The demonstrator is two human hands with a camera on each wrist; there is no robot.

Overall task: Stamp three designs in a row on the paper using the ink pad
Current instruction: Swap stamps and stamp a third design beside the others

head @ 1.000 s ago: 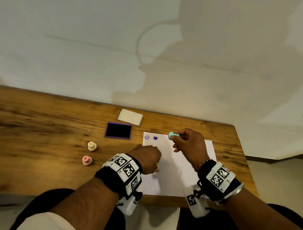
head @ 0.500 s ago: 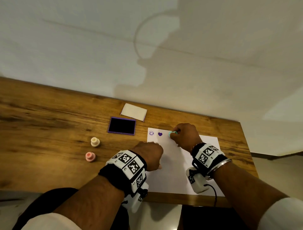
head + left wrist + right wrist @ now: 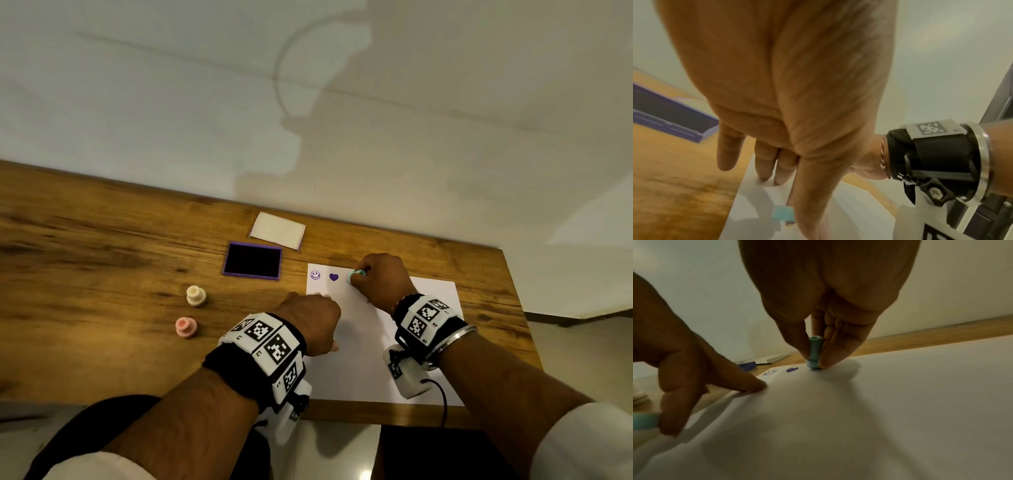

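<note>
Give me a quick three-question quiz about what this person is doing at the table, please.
1. True or false: the small teal plastic stamp, pinched by the right hand, stands on the white paper sheet.
2. Which purple print lies nearest that stamp? A smiley face; B heart; C star.
3. How many stamps stand unheld on the brown wooden table?
Key: 1 true; 2 B; 3 two, the cream stamp and the pink stamp.

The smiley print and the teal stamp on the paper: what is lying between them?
One purple heart print lies between the smiley print and the teal stamp, on the paper. The head view shows it, and the right wrist view also.
</note>
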